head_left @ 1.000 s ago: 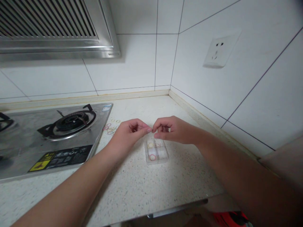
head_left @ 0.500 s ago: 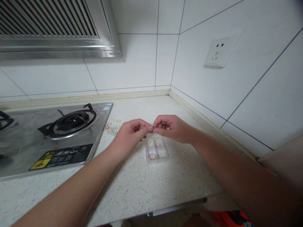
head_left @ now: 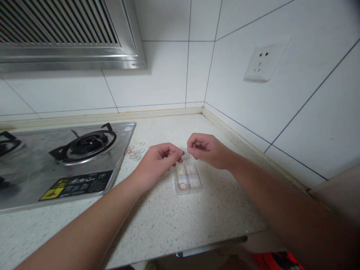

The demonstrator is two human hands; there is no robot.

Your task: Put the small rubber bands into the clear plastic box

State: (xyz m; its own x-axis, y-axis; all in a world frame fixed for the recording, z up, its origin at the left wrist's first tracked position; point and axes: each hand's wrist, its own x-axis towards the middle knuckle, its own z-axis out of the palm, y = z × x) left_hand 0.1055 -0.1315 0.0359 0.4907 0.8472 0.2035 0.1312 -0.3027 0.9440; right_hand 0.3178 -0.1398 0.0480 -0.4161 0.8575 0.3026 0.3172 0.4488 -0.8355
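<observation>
My left hand (head_left: pixel 161 159) is closed in a pinch, thumb against forefinger. What it grips is too small to make out; a dark reddish speck shows at the fingertips. My right hand (head_left: pixel 206 150) pinches a thin pale rubber band (head_left: pixel 186 149), which shows in the narrow gap between the hands. Under them, a clear plastic compartment box (head_left: pixel 200 184) rests on the counter. A red rubber band (head_left: pixel 183 186) lies in its near-left compartment, and a yellow one (head_left: pixel 180 172) farther back. Left of my left hand, several loose coloured rubber bands (head_left: pixel 135 152) are scattered.
A steel gas hob (head_left: pixel 25 195) with black burners takes up the left of the speckled counter (head_left: pixel 168 232). Above it hangs a range hood (head_left: pixel 126 60). Tiled walls meet behind, with a socket (head_left: pixel 266 62) on the right one. A drawer handle (head_left: pixel 210 246) runs below the front edge.
My hands have drawn slightly apart, my right hand shifting right and up, so a thin pale band now shows between the fingertips. The whole view has shifted slightly.
</observation>
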